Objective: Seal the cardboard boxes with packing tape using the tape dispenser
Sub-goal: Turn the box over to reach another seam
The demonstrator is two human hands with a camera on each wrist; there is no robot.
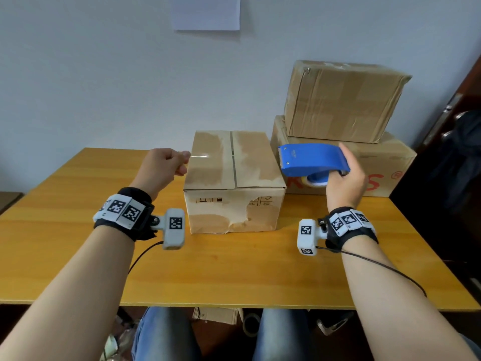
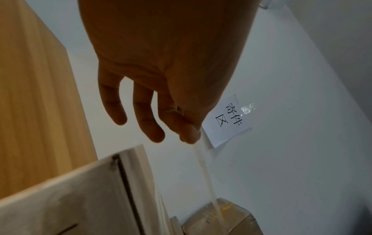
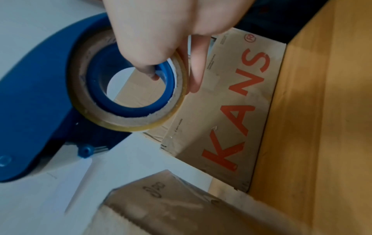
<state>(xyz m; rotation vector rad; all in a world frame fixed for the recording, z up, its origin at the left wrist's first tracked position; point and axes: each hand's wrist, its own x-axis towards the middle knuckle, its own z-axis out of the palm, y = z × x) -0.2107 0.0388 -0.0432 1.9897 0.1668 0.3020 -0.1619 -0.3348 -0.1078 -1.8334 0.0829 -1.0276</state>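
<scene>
Three cardboard boxes on a wooden table (image 1: 78,194): one small box (image 1: 234,181) at frame centre w/ its top seam untaped, plus a stack of two at upper right, a large box (image 1: 385,165) w/ red letters below and a taped box (image 1: 341,100) on top. One blue tape dispenser (image 1: 312,158), one tape roll (image 3: 128,120) in it. Right hand (image 1: 343,181), centre right, curls round the dispenser, held in the air just right of the small box; one finger hooks into the roll's core. Left hand (image 1: 161,166), centre left, pinches the end of the clear tape strip (image 1: 199,156); thumb and forefinger closed on it, other fingers loosely bent. Strip spans above the small box; whether it touches the top, can't tell. One paper sheet (image 1: 205,11) on the wall, top centre.
</scene>
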